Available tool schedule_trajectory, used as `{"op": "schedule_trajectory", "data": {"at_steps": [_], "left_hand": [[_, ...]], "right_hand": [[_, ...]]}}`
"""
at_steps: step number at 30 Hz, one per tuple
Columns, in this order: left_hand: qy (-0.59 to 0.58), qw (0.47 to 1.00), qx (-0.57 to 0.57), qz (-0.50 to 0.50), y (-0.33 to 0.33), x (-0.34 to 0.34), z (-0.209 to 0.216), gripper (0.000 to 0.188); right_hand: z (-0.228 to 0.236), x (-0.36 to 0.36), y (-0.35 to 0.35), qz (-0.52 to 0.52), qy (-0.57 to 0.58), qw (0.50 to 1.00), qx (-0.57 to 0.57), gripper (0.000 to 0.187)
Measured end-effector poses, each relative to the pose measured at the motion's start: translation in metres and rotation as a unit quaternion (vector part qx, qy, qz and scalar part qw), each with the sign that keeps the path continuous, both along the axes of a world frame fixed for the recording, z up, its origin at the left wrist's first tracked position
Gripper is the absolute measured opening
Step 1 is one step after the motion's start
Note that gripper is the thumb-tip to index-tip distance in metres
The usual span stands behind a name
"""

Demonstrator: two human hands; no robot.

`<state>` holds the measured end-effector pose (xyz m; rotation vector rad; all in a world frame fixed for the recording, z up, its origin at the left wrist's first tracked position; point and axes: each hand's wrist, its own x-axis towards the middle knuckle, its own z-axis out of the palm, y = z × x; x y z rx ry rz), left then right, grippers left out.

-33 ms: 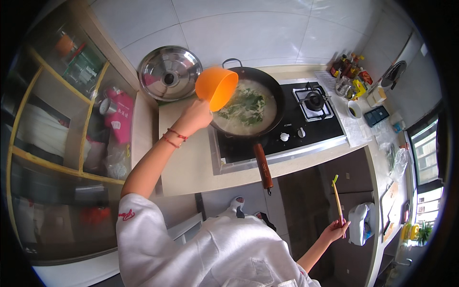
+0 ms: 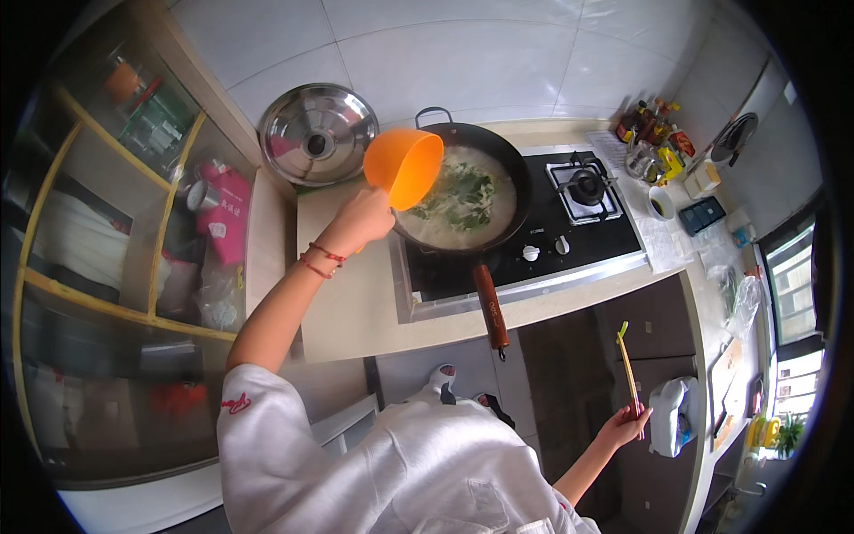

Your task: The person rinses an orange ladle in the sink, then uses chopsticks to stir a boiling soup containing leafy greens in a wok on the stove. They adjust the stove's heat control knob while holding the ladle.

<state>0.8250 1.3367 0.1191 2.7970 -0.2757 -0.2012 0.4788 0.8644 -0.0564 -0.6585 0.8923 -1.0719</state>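
Orange scoop (image 2: 403, 167) tilted over wok (image 2: 518, 182) | left hand (image 2: 362, 220): closed round scoop | right hand (image 2: 619, 430): closed round chopsticks (image 2: 629, 371)

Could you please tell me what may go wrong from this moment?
The left hand holds the orange bowl tilted at the left side of the wok, so any contents might spill outside it. The wok's brown handle juts past the front edge of the counter and could be bumped. The green piece at the tips of the chopsticks in the right hand might fall.
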Motion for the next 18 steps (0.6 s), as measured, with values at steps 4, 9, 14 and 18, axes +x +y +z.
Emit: {"op": "schedule_trajectory", "data": {"at_steps": [4, 9, 14, 18], "left_hand": [[0.173, 0.976, -0.116, 0.067, -0.002, -0.016, 0.007, 0.029], [-0.094, 0.995, 0.035, 0.023, -0.026, -0.021, -0.024, 0.019], [-0.243, 0.962, 0.127, 0.011, -0.050, -0.018, -0.018, 0.024], [-0.306, 0.941, 0.143, 0.023, -0.057, -0.012, 0.001, 0.023]], "right_hand": [[0.004, 0.021, 0.007, 0.051, -0.011, 0.999, 0.009, 0.033], [0.014, 0.032, 0.020, 0.103, -0.041, 0.994, 0.016, 0.034], [0.014, 0.015, 0.019, 0.113, -0.051, 0.992, 0.001, 0.032], [0.008, 0.001, 0.015, 0.096, -0.037, 0.995, -0.010, 0.031]]}}
